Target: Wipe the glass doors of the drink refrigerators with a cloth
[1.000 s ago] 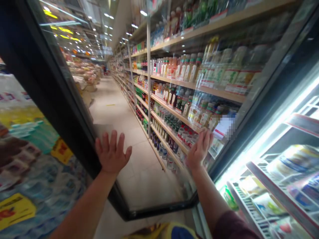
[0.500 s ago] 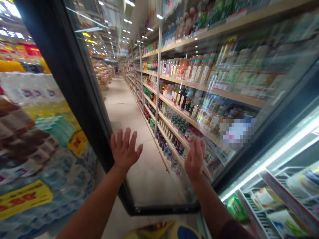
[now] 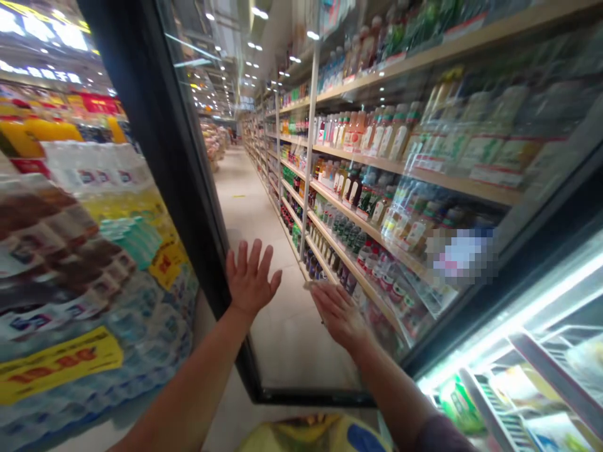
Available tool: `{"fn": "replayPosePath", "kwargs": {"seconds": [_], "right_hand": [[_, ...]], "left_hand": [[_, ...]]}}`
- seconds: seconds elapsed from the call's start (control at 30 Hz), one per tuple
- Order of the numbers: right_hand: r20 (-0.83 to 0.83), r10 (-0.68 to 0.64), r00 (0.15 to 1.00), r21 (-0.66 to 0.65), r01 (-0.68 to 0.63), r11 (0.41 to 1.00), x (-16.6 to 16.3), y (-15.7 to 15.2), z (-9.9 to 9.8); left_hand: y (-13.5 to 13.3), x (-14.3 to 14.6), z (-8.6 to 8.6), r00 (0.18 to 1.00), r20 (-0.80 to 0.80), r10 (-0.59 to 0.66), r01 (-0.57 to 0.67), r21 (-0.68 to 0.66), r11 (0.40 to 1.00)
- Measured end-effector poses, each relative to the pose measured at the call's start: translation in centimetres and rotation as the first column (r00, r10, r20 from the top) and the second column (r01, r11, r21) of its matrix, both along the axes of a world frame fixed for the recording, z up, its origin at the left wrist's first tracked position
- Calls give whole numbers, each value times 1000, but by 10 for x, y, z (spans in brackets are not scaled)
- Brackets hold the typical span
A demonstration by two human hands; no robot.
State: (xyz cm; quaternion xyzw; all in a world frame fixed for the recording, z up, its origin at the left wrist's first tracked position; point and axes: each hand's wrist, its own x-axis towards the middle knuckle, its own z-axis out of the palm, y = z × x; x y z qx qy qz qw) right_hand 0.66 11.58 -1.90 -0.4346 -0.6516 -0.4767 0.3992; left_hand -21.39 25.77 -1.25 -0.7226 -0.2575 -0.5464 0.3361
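Observation:
A glass door (image 3: pixel 287 351) with a thick black frame (image 3: pixel 188 201) stands swung out in front of me. My left hand (image 3: pixel 250 279) lies flat on its glass close to the left frame bar, fingers stretched and spread. Lower and to the right, my right hand (image 3: pixel 340 314) is on or just in front of the pane, its fingers straight and close together, pointing left. A small pale edge shows at its fingertips; I cannot make out what it is. Neither hand shows a grip on anything.
Through the glass appear drink shelves (image 3: pixel 360 154) along an aisle (image 3: pixel 242 201). At right is a lit cooler with wire racks (image 3: pixel 509 402) of packets. Stacked bottle packs (image 3: pixel 136 301) with yellow price signs stand left. A yellow bag-like thing (image 3: pixel 301 436) is below me.
My right hand has swept left and slightly down across the glass, turning from upright to leftward-pointing. My left hand keeps its place by the frame. The whole view has shifted slightly right.

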Motion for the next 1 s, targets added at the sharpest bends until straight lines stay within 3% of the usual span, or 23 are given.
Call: {"fn": "replayPosePath", "kwargs": {"seconds": [0.07,0.23,0.37,0.43,0.53,0.63,0.7,0.8,0.87,0.93,1.0], "right_hand": [[-2,13,1000,-24,-13,1000,4,0,5],[-278,-80,957,185,135,973,19,14,38],[-87,-33,996,83,40,996,-8,17,24],[-21,5,1000,34,-4,999,-12,17,28],[-149,-15,989,134,36,990,2,22,62],[-278,-53,959,231,120,965,4,30,87],[-233,-55,971,171,96,981,-15,32,76],[8,41,999,19,-42,999,-56,29,35],[167,117,979,-92,-103,990,-73,26,20],[191,144,971,-158,-114,981,-77,25,27],[69,106,992,-113,-97,989,-76,30,45]], "left_hand": [[-2,0,1,1000,-5,5,-5,2,1000],[-1,-1,-4,1000,17,-13,14,-66,998],[-2,-3,-6,999,12,-34,35,-106,994],[-6,-6,-4,999,1,-36,35,-146,989],[-16,-11,3,998,-3,-70,67,-249,966],[-29,-19,11,982,24,-189,188,-293,937],[-36,-25,16,962,56,-266,271,-284,920],[-43,-35,22,946,72,-317,324,-283,903],[-47,-41,27,935,80,-345,353,-306,884],[-51,-46,33,914,149,-378,406,-330,852],[-54,-50,38,883,268,-386,462,-346,817]]}}
